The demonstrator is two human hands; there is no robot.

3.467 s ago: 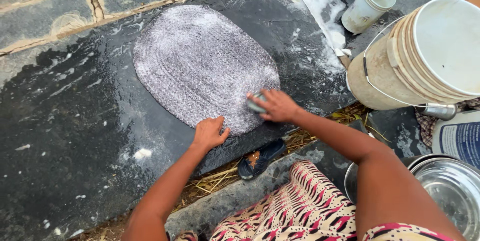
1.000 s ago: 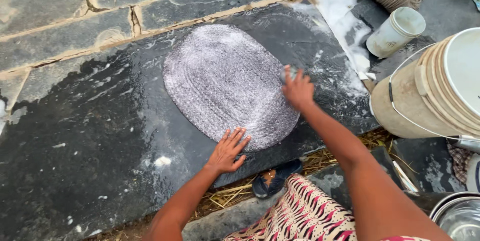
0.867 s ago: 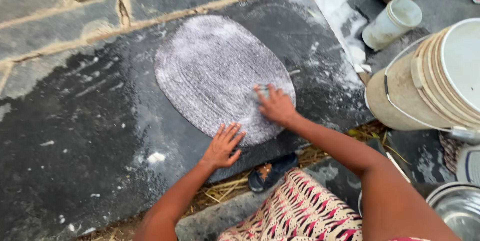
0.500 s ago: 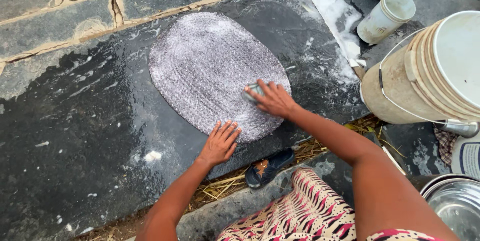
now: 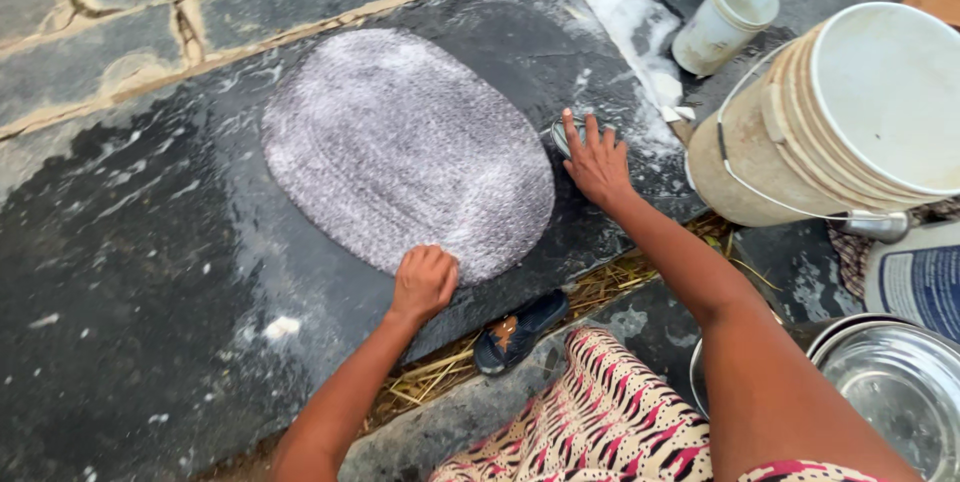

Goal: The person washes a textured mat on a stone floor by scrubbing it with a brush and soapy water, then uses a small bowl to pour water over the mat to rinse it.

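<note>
So my left hand was curled up pretty tight, fingers bunched on the near edge of the soapy grey mat, gripping that edge where it met the wet stone slab. The mat itself lay flat in the middle of the slab, oval, covered in suds. My right hand was way looser, fingers spread flat and pressing down on the scrub brush, which sat on the slab just off the mat's right edge, mostly hidden under my fingers. It was more of a flat press than a proper clench. The big white bucket stood just to the right of that hand, the small plastic jar up behind it, and the steel bowl was down by my knee, with a sandal below the slab.
</note>
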